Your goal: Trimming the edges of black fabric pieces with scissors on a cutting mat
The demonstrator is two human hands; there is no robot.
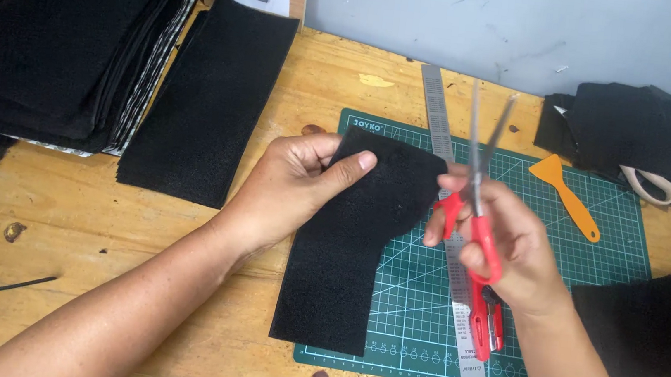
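the left hand (294,188) pinches the top edge of a black felt piece (351,240), thumb on top, fingers clamped under it. the right hand (504,248), just beside that grip, is closed through the handles of red scissors (475,203), blades parted and pointing up over the green cutting mat (596,241) and steel ruler (442,125).

I see my two bare forearms coming in from the bottom edge, no sleeves on either as far back as the frame shows. My left hand (294,188) wears no glove, ring or watch; behind its fingers (352,165) the wrist is plain and uncovered. My right hand (504,239) is the same: ungloved, nothing on the fingers (439,228), no band at the wrist behind them. The nails I can see are short and unpainted.
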